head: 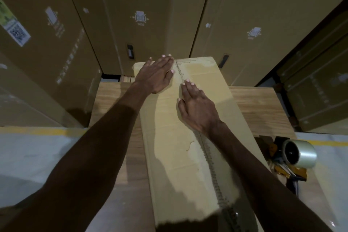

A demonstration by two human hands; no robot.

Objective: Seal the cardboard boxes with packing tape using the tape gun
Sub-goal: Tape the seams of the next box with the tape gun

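Observation:
A long, narrow cardboard box (169,137) lies lengthwise in front of me on a wooden table (263,107). A strip of clear tape (211,165) runs along its centre seam. My left hand (156,75) lies flat on the far left part of the box top, fingers straight. My right hand (195,107) presses flat on the seam a little nearer, fingers straight. The tape gun (290,158), with a roll of clear tape, rests on the table to the right of the box, held by neither hand.
Tall stacked cardboard cartons (143,15) stand close behind the table and on both sides. The floor (28,156) to the left is pale with a yellow line. More cartons (320,90) stand at the right.

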